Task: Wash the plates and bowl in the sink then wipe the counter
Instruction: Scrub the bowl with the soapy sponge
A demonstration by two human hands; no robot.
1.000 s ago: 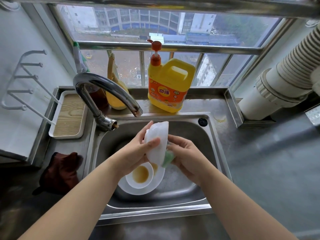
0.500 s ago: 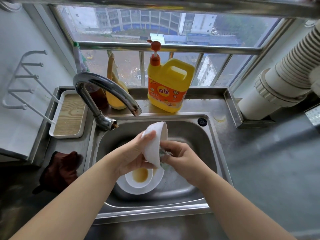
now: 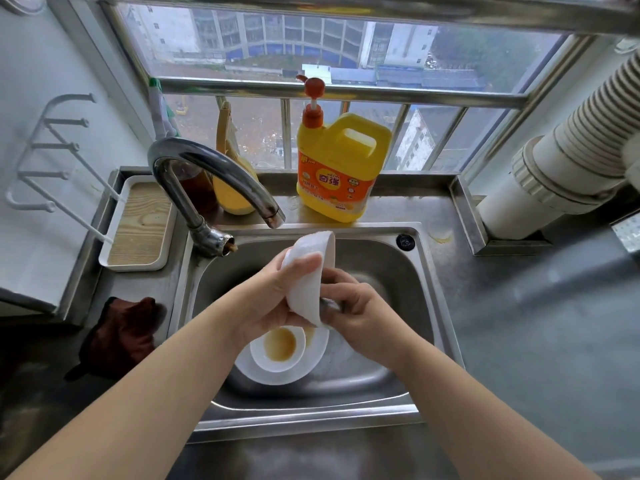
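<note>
Over the steel sink [image 3: 398, 271] my left hand [image 3: 273, 299] grips a white bowl [image 3: 308, 271] on its side, its opening facing right. My right hand [image 3: 353, 313] is curled round a scrubbing sponge [image 3: 329, 305] held against the bowl's inside; only a dark sliver of the sponge shows. Below the hands a small white plate [image 3: 277, 348] with a brown sauce stain sits on a larger white plate [image 3: 277, 374] at the sink bottom.
A curved tap [image 3: 207, 168] arches over the sink's back left. A yellow detergent jug [image 3: 337, 168] stands behind the sink. A dark brown cloth [image 3: 119, 336] lies on the left counter, near a white tray [image 3: 138, 223] and wall rack [image 3: 45, 150]. A white duct [image 3: 571, 157] runs at the right.
The bowl has turned in my left hand, from its outside facing me to its opening facing right. The green sponge has slipped out of sight inside it under my right hand.
</note>
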